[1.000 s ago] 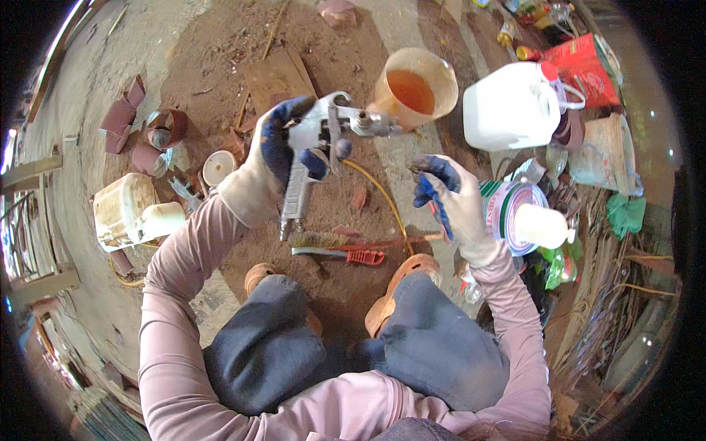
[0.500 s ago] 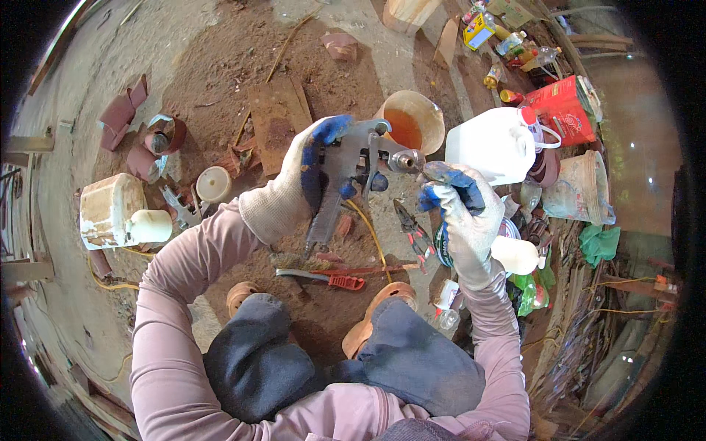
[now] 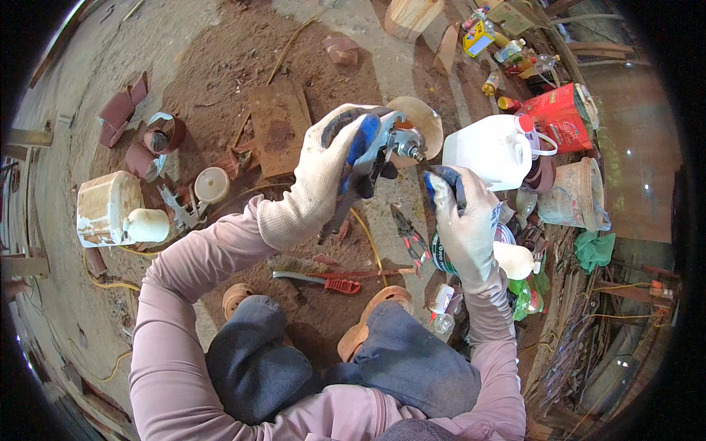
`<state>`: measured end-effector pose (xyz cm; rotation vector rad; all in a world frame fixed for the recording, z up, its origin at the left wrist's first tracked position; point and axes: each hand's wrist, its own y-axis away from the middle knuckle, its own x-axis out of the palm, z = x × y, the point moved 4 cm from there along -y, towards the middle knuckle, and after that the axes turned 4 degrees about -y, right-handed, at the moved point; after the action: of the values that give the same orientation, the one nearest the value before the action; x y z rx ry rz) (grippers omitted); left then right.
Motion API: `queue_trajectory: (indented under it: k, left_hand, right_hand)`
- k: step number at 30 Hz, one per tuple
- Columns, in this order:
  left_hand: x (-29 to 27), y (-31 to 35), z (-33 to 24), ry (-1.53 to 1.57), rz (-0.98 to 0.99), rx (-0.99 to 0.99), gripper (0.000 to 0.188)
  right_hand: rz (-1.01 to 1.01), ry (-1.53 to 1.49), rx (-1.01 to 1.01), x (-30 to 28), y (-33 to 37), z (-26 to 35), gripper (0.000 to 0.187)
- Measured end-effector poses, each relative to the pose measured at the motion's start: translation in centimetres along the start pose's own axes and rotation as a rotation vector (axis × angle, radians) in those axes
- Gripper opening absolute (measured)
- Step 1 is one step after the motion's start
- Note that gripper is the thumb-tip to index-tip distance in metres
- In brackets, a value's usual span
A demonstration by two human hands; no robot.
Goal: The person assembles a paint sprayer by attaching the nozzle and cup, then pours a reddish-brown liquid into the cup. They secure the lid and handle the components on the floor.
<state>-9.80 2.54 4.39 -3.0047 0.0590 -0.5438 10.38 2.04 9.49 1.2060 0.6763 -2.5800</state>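
At your far left, a boxy, stained tub [image 3: 94, 211] rests on the dirt floor, with a smooth white bottle [image 3: 149, 226] just beside it; above them, reddish-brown strips [image 3: 118, 117] curl and fold, stiff as abrasive cloth. Next, a flat brown board [image 3: 276, 121] lies on loose soil. Your left hand [image 3: 329, 165], in a knitted glove with blue-coated fingers, is wrapped firmly around the metal gun [image 3: 404, 138], held raised in front of you between your two hands. Its brassy, stepped tip angles down and rightward, presumably so your other hand can reach it. Below, a slotted red handle [image 3: 342, 285] and pliers [image 3: 409, 234] lie on the floor, apparently left within reach. A pale, round cup [image 3: 426, 117] stands partly hidden behind the gun. Your right hand [image 3: 465, 212] is near that tip, fingers bent and drawn together; whether it pinches anything small cannot be told. Farther right, a white plastic jug [image 3: 482, 154] with a red cap sits beside a glossy red box [image 3: 560, 117], seemingly set aside to free your working space.
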Motion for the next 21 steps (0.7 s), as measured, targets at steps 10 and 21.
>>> queue_trajectory:
  k: [10, 21]
  left_hand:
    - [0.0, -0.8, -0.2, 0.162, 0.039, -0.012, 0.034]
    - [-0.9, -1.9, 0.3, 0.007, 0.144, -0.234, 0.030]
  right_hand:
    - [-0.053, -0.178, -0.007, 1.0, 0.1, -1.0, 0.015]
    - [0.130, 0.376, -0.538, 1.7, -0.5, -1.7, 0.033]
